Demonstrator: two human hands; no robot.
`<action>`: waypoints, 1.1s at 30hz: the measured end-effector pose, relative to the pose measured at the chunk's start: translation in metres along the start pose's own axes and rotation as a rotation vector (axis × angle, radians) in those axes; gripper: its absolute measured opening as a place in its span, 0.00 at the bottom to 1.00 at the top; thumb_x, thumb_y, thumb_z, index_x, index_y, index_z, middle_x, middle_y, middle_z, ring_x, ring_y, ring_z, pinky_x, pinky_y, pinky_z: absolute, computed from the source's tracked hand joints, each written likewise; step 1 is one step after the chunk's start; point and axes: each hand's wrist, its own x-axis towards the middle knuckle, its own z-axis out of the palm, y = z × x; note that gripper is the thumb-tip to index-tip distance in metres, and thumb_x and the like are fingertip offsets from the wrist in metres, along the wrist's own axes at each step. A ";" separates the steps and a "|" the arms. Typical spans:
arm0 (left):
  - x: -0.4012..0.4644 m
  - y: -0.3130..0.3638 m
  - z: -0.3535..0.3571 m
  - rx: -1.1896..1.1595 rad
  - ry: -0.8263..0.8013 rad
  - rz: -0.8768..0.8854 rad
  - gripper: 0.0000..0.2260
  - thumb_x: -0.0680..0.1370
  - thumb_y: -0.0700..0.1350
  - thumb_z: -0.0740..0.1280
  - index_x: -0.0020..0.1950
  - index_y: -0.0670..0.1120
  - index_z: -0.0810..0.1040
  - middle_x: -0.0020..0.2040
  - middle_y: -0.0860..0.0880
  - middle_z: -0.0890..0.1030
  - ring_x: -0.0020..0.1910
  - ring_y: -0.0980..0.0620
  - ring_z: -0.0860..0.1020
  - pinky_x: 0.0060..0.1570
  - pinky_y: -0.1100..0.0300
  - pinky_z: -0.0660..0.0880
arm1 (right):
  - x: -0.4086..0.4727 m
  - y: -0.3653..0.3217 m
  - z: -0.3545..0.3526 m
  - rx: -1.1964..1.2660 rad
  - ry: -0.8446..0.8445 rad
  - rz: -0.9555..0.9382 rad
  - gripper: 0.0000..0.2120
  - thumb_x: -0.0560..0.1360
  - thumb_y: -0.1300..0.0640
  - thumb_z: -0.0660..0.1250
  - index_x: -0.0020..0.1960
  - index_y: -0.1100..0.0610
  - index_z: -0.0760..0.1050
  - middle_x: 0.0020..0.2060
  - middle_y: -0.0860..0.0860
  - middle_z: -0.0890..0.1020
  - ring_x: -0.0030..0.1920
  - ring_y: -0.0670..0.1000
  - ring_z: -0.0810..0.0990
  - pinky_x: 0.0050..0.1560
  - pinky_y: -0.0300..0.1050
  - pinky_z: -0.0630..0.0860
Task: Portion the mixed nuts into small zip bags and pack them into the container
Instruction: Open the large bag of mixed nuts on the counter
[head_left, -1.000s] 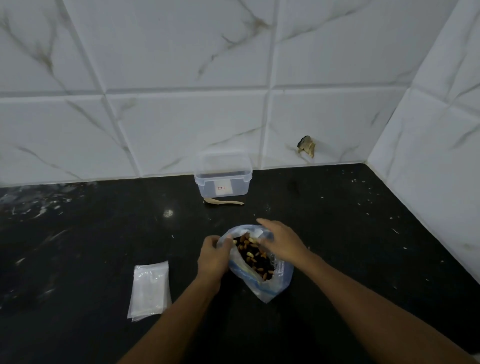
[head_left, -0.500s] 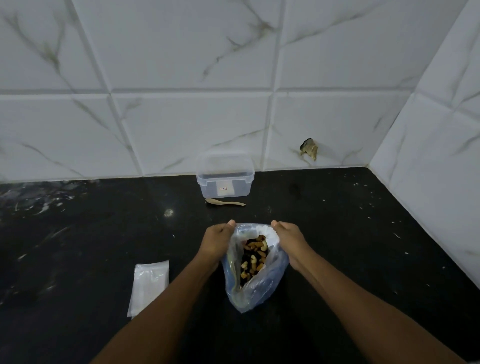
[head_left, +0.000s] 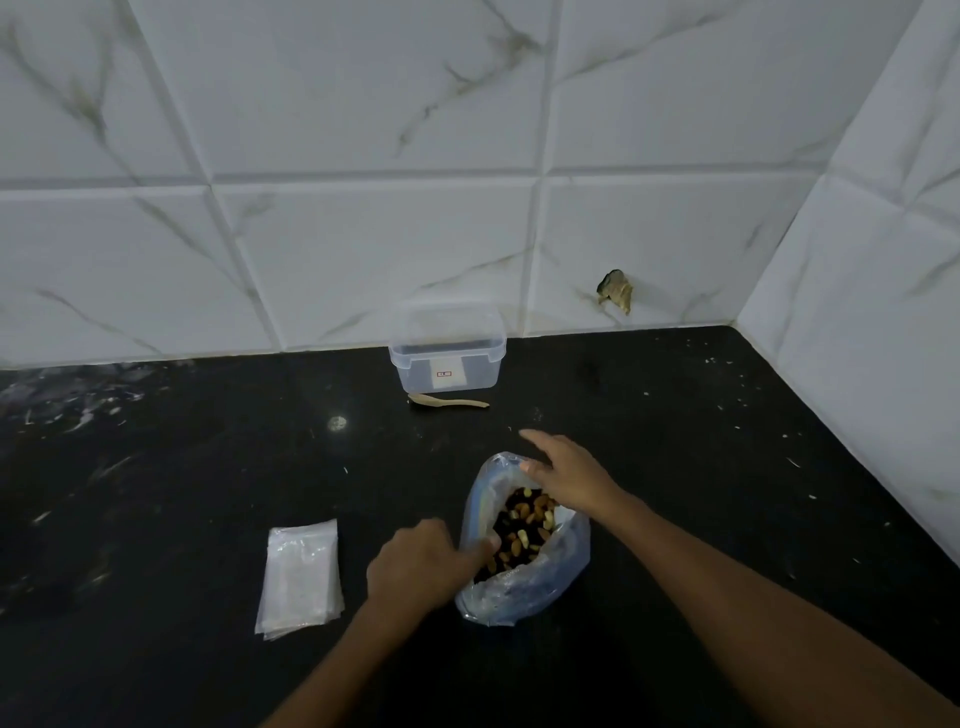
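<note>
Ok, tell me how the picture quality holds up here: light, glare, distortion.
Head view: dim overall, so the black counter swallows detail; one small glare spot shines on it. Wide-angle bending curves the wall tiles' grout lines. The right hand looks slightly soft, the bag of nuts and container reasonably clear.

Zip bags (head_left: 300, 577) left of nut bag (head_left: 522, 540); spoon (head_left: 448, 401) before container (head_left: 447, 347) behind
</note>
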 end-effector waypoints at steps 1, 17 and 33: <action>-0.002 -0.002 0.003 -0.027 -0.056 -0.011 0.20 0.74 0.67 0.64 0.46 0.51 0.76 0.39 0.51 0.82 0.34 0.57 0.80 0.34 0.60 0.78 | 0.000 -0.002 0.002 -0.013 -0.023 -0.020 0.17 0.81 0.53 0.60 0.68 0.52 0.71 0.63 0.52 0.75 0.63 0.51 0.75 0.62 0.45 0.71; 0.037 -0.005 -0.011 -0.253 0.372 0.085 0.08 0.79 0.49 0.66 0.57 0.50 0.77 0.50 0.53 0.78 0.46 0.58 0.76 0.44 0.63 0.73 | -0.031 0.022 -0.006 0.266 0.091 0.259 0.10 0.81 0.54 0.58 0.53 0.58 0.76 0.50 0.56 0.80 0.49 0.51 0.78 0.50 0.47 0.75; 0.024 0.038 -0.006 0.868 0.222 0.478 0.06 0.79 0.43 0.62 0.51 0.47 0.79 0.44 0.49 0.83 0.48 0.49 0.79 0.71 0.49 0.57 | -0.016 -0.015 0.024 -0.511 -0.217 0.109 0.21 0.79 0.52 0.64 0.70 0.55 0.68 0.63 0.53 0.75 0.67 0.52 0.72 0.69 0.48 0.67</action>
